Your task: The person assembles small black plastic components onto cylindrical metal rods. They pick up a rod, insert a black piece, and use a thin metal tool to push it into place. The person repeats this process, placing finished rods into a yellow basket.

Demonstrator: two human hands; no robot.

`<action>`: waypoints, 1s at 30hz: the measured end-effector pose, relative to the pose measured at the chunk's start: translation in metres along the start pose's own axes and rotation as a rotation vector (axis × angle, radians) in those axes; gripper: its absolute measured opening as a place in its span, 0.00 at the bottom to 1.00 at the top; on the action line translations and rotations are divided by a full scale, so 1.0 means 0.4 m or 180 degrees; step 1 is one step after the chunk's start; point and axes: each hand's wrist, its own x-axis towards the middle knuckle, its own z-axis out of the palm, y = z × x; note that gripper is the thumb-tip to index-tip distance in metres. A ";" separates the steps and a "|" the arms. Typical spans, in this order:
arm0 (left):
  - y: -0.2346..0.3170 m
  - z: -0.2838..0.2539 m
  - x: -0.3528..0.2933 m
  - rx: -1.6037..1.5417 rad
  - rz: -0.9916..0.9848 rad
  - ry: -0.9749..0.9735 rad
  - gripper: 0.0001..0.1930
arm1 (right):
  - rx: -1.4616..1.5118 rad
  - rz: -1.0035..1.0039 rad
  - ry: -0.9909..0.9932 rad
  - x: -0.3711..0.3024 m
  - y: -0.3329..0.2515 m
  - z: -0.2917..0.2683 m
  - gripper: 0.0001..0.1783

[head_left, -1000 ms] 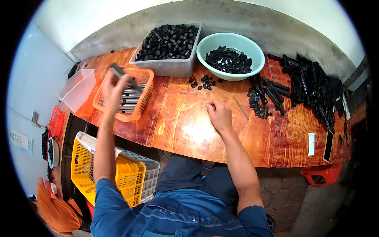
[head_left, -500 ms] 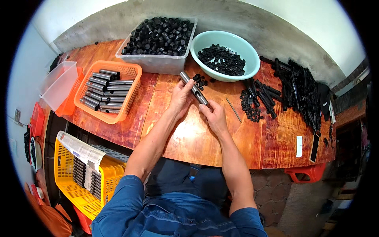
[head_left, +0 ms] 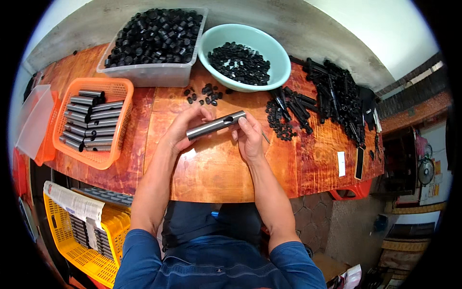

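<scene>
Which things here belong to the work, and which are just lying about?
Apparently part of the work:
metal tube, in left hand and right hand
orange basket of similar tubes
loose black pieces

Probably just lying about:
phone
white slip

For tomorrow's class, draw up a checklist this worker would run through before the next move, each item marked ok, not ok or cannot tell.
1. Metal tube supported at both ends: ok, left hand at one, right hand at the other.
2. Side hole in view: ok, it shows near the right hand.
3. Tube's inside clear: cannot tell, too little of it shows.
4. Small black pieces all inside the teal basin: not ok, some loose ones lie on the table before it.
5. Other tubes contained: ok, those in the orange basket lie within its rim.
</scene>
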 end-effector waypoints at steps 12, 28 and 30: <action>-0.038 0.022 0.006 0.0332 -0.0522 -0.0170 0.19 | -0.2569 -0.1032 0.1784 0.031 -0.077 -0.086 0.06; -0.035 -0.005 0.024 -0.0384 -0.0162 0.0198 0.15 | -0.5177 -0.0666 0.2037 0.030 -0.218 -0.290 0.14; -0.032 0.001 0.021 -0.0416 -0.0116 0.0174 0.13 | -0.4964 -0.0834 0.2129 -0.011 -0.242 -0.281 0.14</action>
